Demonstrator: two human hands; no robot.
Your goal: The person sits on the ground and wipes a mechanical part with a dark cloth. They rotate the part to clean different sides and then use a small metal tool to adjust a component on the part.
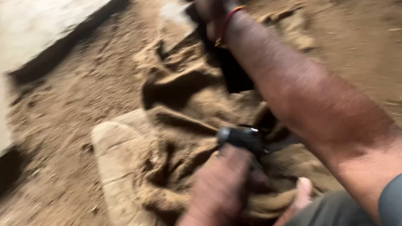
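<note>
Head view, heavily motion-blurred. Crumpled burlap sack (pixel 188 109) lies across the middle of the frame on a dusty dirt floor (pixel 71 104); a flat pale stone slab (pixel 119 155) sits partly under its lower-left edge.

Left hand (pixel 222 184), lower centre: grip closed around a dark handle (pixel 242 138), a short black cylinder with a shiny spot at its end. What is on the far end of the handle is not visible (hidden by the sack folds and the arm).

Right hand (pixel 211 19), top centre, mostly cut off by the frame edge; a red thread bracelet (pixel 228 23) circles the wrist. It seems to press or pinch the sack's far edge next to something dark, but whether that grip is closed or open I cannot tell.

Risks, as judged from this frame:
- The right forearm crosses directly over the handle. If the tool has an edge or point, a slip sends it toward the arm.
- Loose folds can snag the tool or bunch under it.
- Dust on the floor and the slab gives poor footing for the sack; it may slide when pulled.
</note>
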